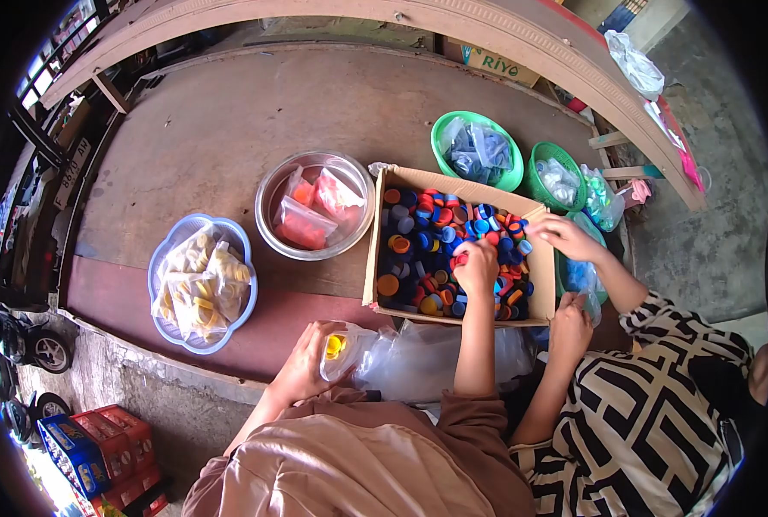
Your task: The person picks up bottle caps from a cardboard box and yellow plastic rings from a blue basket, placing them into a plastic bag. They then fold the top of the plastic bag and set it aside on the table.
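My left hand [308,362] holds a clear plastic bag [349,351] with yellow caps [335,346] inside, near the table's front edge. My right hand [476,265] reaches into a cardboard box [371,258] of red, blue, orange and yellow bottle caps [418,243]. Its fingers are closed around a red cap [460,259]. Left of the box stands a steel bowl [267,215] with bags of red caps [306,222]. Further left, a blue basket [250,297] holds bags of yellow caps [203,297].
A co-worker in a patterned sleeve [659,370] sits at the right, one hand [569,239] over the box's right edge, the other [571,327] holding a bag. Green baskets [515,177] with bags stand behind. Clear plastic bags [427,358] lie before the box. Crates [112,439] stand lower left.
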The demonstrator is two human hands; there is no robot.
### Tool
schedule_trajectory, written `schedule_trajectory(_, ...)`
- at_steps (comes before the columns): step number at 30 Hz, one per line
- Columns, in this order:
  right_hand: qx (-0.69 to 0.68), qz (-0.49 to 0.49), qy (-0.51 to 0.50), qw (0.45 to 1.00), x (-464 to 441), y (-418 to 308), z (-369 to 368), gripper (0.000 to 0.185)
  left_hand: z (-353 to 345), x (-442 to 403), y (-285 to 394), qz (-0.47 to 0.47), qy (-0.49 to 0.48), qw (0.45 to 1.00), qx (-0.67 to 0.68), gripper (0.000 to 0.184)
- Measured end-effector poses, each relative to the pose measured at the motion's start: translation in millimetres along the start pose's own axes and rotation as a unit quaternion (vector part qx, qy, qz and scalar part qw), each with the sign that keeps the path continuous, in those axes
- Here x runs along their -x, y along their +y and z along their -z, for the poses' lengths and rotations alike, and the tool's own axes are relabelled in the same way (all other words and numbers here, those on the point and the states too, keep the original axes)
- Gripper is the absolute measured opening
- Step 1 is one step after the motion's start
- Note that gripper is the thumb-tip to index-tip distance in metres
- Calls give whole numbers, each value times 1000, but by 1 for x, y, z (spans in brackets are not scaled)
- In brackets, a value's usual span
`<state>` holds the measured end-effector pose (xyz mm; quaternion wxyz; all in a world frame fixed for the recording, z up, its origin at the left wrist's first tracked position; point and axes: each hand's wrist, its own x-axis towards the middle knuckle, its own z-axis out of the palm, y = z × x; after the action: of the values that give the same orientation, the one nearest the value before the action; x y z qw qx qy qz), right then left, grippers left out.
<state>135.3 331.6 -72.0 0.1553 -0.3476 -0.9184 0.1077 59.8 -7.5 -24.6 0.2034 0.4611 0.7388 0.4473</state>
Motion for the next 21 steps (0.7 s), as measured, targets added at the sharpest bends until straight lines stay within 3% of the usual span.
schedule_trajectory(1,-20,38,-82,996,-1,3,-3,24,0,0,1,-4,5,1000,2,62)
schedule_trajectory(3,16,9,-227,974,-2,-1,-15,24,-1,-1,3,-13,15,1000,6,59)
schedule_trajectory(4,39,33,-201,978,-2,-1,-18,19,-1,-1,2,-13,16,1000,4,60)
schedule_trajectory(7,82,0,-264,961,-14,1,-22,16,-3,2,0,-10,7,1000,-4,61)
schedule_trajectory(8,97,30,-229,968,-14,3,-24,14,-3,2,0,-9,3,1000,-6,62)
schedule_trajectory(15,74,-5,-200,977,-8,9,-26,9,0,5,-2,-16,6,1000,-10,63)
schedule_trajectory(21,-54,-42,-86,994,-2,23,-37,4,0,5,-3,-13,10,1000,-14,63)
